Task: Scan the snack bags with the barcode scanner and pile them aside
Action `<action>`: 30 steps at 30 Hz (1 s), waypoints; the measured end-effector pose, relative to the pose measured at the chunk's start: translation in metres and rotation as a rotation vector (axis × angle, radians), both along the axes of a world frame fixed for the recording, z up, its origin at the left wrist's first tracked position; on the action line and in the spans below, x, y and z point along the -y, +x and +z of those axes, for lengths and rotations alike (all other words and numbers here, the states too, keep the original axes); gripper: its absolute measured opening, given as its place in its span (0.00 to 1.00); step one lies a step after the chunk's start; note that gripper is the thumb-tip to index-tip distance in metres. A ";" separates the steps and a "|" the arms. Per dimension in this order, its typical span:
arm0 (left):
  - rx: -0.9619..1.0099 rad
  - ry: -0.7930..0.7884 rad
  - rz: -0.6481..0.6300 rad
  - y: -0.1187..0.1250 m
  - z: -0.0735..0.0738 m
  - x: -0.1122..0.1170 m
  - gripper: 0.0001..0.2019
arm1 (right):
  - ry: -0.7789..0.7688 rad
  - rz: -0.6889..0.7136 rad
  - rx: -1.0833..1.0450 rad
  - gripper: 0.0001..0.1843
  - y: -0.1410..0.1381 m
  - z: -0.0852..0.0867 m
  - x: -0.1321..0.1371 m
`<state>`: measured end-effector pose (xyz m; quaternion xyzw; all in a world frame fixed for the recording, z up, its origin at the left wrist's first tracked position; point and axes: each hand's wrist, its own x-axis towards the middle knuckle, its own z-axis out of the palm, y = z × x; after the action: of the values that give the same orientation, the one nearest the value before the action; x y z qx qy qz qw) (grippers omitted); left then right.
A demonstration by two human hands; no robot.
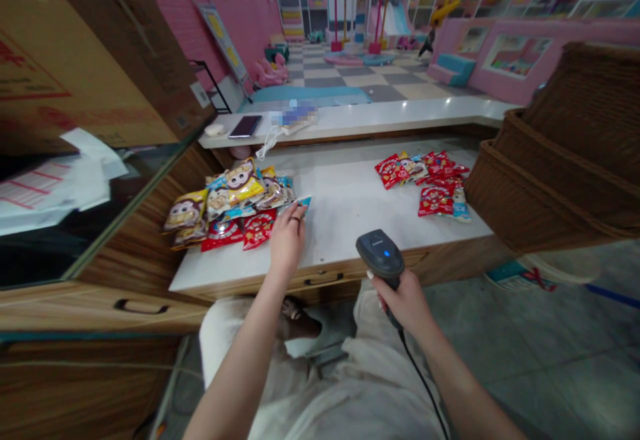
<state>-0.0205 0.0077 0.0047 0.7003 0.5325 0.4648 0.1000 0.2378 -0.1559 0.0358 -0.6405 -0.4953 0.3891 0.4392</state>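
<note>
Right hand (406, 303) wrapped closed around the grip of a black corded handheld barcode scanner (380, 255), held just above the near edge of the white counter top (345, 240). Scanner's long axis slants from the grip at lower right up to the head at upper left, head pointing forward-left across the counter, toward the packets by the other hand. Small blue light glows on top of the head; lettering beside it too small to read. Black cable (423, 380) drops from the butt down past the person's leg.

Left hand (287, 241), ring on one finger, is partly curled, fingers (299, 210) on a teal snack packet (305, 203) at the edge of the pile; cannot tell if it is gripped or only touched. Pile of yellow monkey-print snack bags (225, 193) and red packets (240, 232) lies just left of that hand. Second heap of red packets (430, 180) sits well apart on the right, near a wicker basket (550, 173). Cartoon monkey faces readable, pack text not.
</note>
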 end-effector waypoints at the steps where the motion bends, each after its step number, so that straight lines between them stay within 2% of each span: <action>1: -0.075 -0.014 0.006 -0.007 -0.006 0.003 0.16 | 0.004 0.003 0.009 0.20 0.000 -0.001 0.000; 4: -0.212 -0.066 0.018 -0.015 -0.023 0.010 0.17 | 0.022 0.014 0.030 0.19 -0.001 -0.002 -0.001; 7: -0.247 -0.075 0.041 -0.011 -0.030 0.011 0.21 | 0.019 0.018 0.012 0.18 0.001 -0.002 -0.002; 11: -0.275 -0.048 0.124 0.005 -0.023 0.003 0.19 | 0.002 -0.012 -0.072 0.18 0.012 -0.003 -0.004; 14: -0.261 -0.026 0.099 0.026 -0.013 -0.011 0.20 | 0.001 -0.052 -0.103 0.20 0.026 -0.005 -0.008; 17: -0.210 -0.023 -0.062 0.065 -0.006 -0.032 0.24 | 0.005 -0.084 -0.114 0.22 0.039 -0.008 -0.012; 22: -0.128 -0.088 -0.335 0.161 -0.007 -0.082 0.34 | 0.003 -0.131 -0.127 0.22 0.054 -0.014 -0.013; 26: -0.071 -0.167 -0.406 0.234 -0.012 -0.122 0.40 | -0.027 -0.197 -0.144 0.22 0.068 -0.019 -0.010; 30: -0.035 -0.231 -0.396 0.281 -0.017 -0.152 0.44 | -0.054 -0.239 -0.159 0.23 0.080 -0.022 -0.009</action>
<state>0.2606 0.1600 -0.0124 0.7828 0.4361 0.3601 0.2595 0.3176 -0.1465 0.0136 -0.6737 -0.3684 0.3966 0.5030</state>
